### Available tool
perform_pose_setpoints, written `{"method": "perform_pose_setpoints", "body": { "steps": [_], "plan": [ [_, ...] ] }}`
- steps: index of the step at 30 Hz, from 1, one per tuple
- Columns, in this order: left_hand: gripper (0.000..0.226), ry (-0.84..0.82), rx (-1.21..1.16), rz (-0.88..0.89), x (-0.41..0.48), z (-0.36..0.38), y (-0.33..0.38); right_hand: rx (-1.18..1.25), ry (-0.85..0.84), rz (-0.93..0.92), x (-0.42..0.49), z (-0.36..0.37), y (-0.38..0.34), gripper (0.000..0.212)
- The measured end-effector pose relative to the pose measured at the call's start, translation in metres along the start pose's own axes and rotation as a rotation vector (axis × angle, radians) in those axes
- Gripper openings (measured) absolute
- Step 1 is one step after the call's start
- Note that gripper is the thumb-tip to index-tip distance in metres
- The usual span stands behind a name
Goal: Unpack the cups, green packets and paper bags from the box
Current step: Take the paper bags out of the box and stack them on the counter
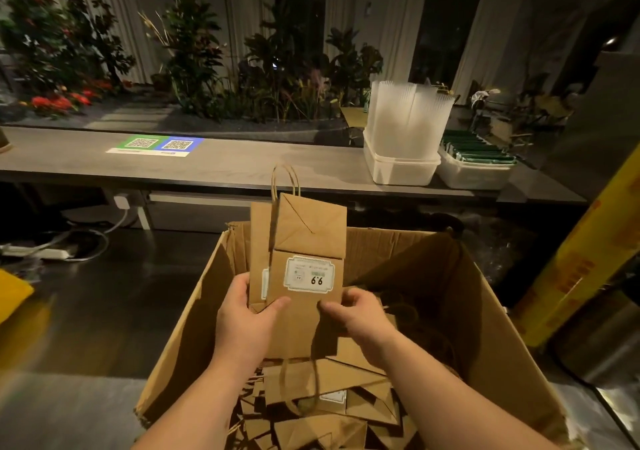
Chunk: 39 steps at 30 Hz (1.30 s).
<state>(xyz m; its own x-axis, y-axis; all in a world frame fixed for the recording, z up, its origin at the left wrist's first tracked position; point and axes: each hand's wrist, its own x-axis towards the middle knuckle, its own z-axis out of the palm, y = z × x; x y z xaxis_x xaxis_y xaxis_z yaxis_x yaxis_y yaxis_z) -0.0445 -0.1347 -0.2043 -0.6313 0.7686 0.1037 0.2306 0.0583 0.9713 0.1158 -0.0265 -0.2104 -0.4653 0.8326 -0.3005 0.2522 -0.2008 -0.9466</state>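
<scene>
Done: cups (408, 120) and green packets (474, 153) sit in white tubs (401, 170) on counter (242, 165); judged finished
Hands: left hand (247, 318) and right hand (353, 314) each pinch lower edge of a few flat paper bags (304, 241), held above box (467, 293)
Left: many loose bags (322, 411) lie in box; last item type under way

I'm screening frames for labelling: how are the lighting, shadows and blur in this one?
Head view: dim, warm light; the paper bags in the left hand and right hand are sharp, label legible; lower left corner smeared; box interior shadowed; plants dark.
</scene>
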Motion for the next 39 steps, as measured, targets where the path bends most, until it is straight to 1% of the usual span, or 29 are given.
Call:
{"method": "perform_pose_setpoints", "body": {
  "steps": [2, 4, 5, 6, 7, 8, 9, 11, 12, 13, 14, 15, 16, 19, 21, 23, 25, 27, 28, 29, 30, 31, 32, 33, 35, 36, 37, 38, 39],
  "plan": [
    [0.035, -0.033, 0.014, -0.005, 0.0, 0.002, -0.001, 0.112, 0.176, -0.01, 0.004, -0.003, -0.002, 0.022],
    [0.034, -0.037, 0.014, -0.025, 0.0, 0.001, -0.002, 0.218, 0.301, 0.006, 0.006, -0.016, -0.011, 0.022],
    [0.034, -0.024, 0.015, -0.035, 0.0, 0.0, -0.003, 0.247, 0.325, -0.001, 0.004, -0.026, -0.017, 0.02],
    [0.035, -0.005, 0.02, -0.044, 0.001, -0.001, -0.002, 0.219, 0.326, -0.031, 0.0, -0.036, -0.024, 0.023],
    [0.037, 0.02, 0.028, -0.06, 0.002, -0.003, -0.002, 0.133, 0.319, -0.093, -0.003, -0.046, -0.03, 0.026],
    [0.04, 0.035, 0.028, -0.076, 0.004, -0.005, -0.001, -0.005, 0.326, -0.181, -0.006, -0.058, -0.036, 0.029],
    [0.043, 0.036, 0.013, -0.091, 0.006, -0.006, -0.002, -0.207, 0.337, -0.283, -0.006, -0.068, -0.042, 0.031],
    [0.039, -0.012, -0.069, -0.118, 0.007, -0.007, -0.002, -0.796, 0.295, -0.409, -0.007, -0.079, -0.059, 0.032],
    [0.035, -0.06, -0.118, -0.134, 0.007, -0.006, -0.001, -1.083, 0.244, -0.455, -0.008, -0.077, -0.068, 0.029],
    [0.033, -0.12, -0.15, -0.148, 0.007, -0.005, -0.001, -1.309, 0.183, -0.516, -0.008, -0.071, -0.076, 0.024],
    [0.031, -0.189, -0.152, -0.154, 0.006, -0.003, -0.001, -1.471, 0.132, -0.581, -0.009, -0.063, -0.083, 0.018],
    [0.031, -0.261, -0.13, -0.158, 0.005, -0.001, -0.001, -1.576, 0.093, -0.643, -0.01, -0.051, -0.087, 0.013],
    [0.031, -0.331, -0.102, -0.165, 0.002, 0.001, 0.0, -1.654, 0.065, -0.699, -0.008, -0.04, -0.088, 0.015],
    [0.032, -0.457, -0.041, -0.222, -0.007, 0.004, 0.004, -1.738, 0.009, -0.8, -0.001, -0.01, -0.089, 0.03],
    [0.046, -0.456, 0.054, -0.215, -0.009, 0.004, 0.004, -1.805, -0.015, -0.877, 0.001, 0.008, -0.088, 0.033],
    [0.059, -0.409, 0.195, -0.168, -0.01, 0.005, 0.003, -1.804, -0.018, -1.0, 0.005, 0.024, -0.084, 0.035],
    [0.062, -0.345, 0.215, -0.152, -0.009, 0.005, 0.001, -1.71, 0.034, -1.117, 0.009, 0.032, -0.081, 0.045],
    [0.058, -0.261, 0.14, -0.162, -0.005, 0.003, 0.0, -1.518, 0.225, -1.195, 0.012, 0.025, -0.076, 0.054],
    [0.055, -0.203, 0.107, -0.165, -0.003, 0.0, -0.002, -1.374, 0.33, -1.189, 0.01, 0.018, -0.07, 0.051],
    [0.052, -0.135, 0.082, -0.152, 0.0, -0.003, -0.004, -1.219, 0.395, -1.126, 0.009, 0.01, -0.063, 0.044],
    [0.049, -0.074, 0.07, -0.135, 0.002, -0.006, -0.006, -1.106, 0.402, -0.989, 0.006, 0.001, -0.053, 0.038],
    [0.047, -0.019, 0.065, -0.115, 0.005, -0.008, -0.007, -1.058, 0.344, -0.778, 0.006, -0.006, -0.04, 0.036],
    [0.046, 0.031, 0.067, -0.104, 0.007, -0.009, -0.008, -1.085, 0.251, -0.549, 0.007, -0.012, -0.023, 0.042],
    [0.045, 0.078, 0.07, -0.096, 0.008, -0.009, -0.008, -1.171, 0.139, -0.363, 0.009, -0.016, -0.005, 0.056],
    [0.043, 0.16, 0.07, -0.068, 0.009, -0.007, -0.008, -1.325, -0.109, -0.088, 0.012, -0.022, 0.027, 0.087],
    [0.044, 0.189, 0.062, -0.053, 0.008, -0.006, -0.007, -1.379, -0.195, 0.003, 0.013, -0.023, 0.037, 0.098],
    [0.046, 0.211, 0.057, -0.04, 0.007, -0.006, -0.007, -1.428, -0.24, 0.054, 0.015, -0.024, 0.042, 0.102],
    [0.047, 0.223, 0.064, -0.028, 0.005, -0.006, -0.007, -1.473, -0.25, 0.068, 0.015, -0.024, 0.044, 0.1],
    [0.048, 0.232, 0.077, -0.021, 0.003, -0.006, -0.007, -1.51, -0.228, 0.054, 0.016, -0.024, 0.045, 0.091]
  ]
}}
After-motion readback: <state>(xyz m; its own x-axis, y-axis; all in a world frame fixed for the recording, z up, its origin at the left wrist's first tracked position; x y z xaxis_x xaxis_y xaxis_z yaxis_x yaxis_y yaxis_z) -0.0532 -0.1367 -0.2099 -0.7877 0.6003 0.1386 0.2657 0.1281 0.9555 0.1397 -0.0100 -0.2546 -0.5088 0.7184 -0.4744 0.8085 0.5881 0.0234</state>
